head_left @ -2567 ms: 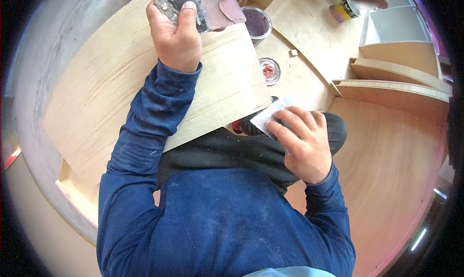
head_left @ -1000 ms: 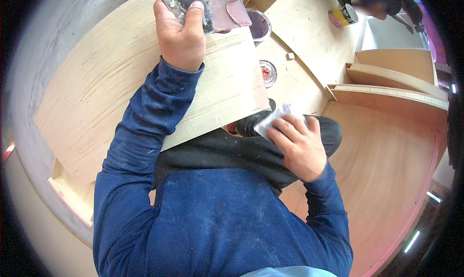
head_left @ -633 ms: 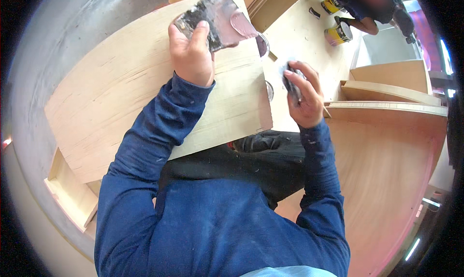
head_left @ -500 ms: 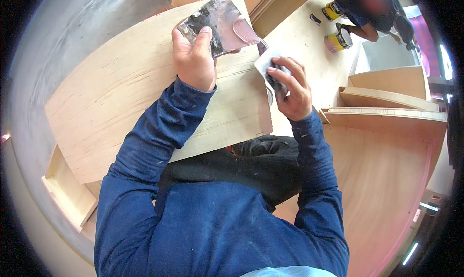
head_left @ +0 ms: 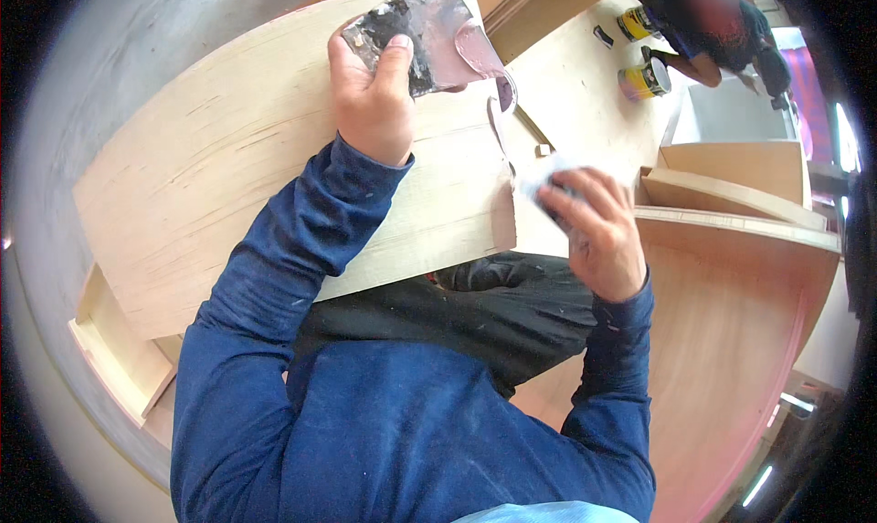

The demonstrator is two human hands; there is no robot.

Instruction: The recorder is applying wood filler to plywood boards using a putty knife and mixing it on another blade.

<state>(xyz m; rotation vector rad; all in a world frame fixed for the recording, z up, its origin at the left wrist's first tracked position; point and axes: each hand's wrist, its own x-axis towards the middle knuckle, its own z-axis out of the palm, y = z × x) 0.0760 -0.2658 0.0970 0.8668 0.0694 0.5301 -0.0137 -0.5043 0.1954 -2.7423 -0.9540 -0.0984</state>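
My left hand [head_left: 376, 98] is closed on a square putty board [head_left: 429, 52], dark and stained, its thumb lying on top. A mound of pinkish putty [head_left: 478, 52] sits at the board's right side, and some hangs over the rim. Lower right, my right hand [head_left: 603, 221] grips a pale, flat scraper [head_left: 546, 187], blurred by motion, beside the right edge of a curved plywood panel [head_left: 256, 185]. Along that edge runs a strip of pinkish putty [head_left: 498, 126]. The panel lies across in front of my lap, under my left forearm.
At the upper right a person [head_left: 717, 30] bends near two tubs, the closer being a yellow and dark tub [head_left: 645, 80]. Curved wooden pieces [head_left: 722, 190] stand at right. A wooden frame [head_left: 119, 359] lies at lower left on the grey floor [head_left: 164, 57].
My right hand has drawn the scraper down and to the right along the panel's edge, away from the putty board. The left hand with the board has shifted slightly up and right.
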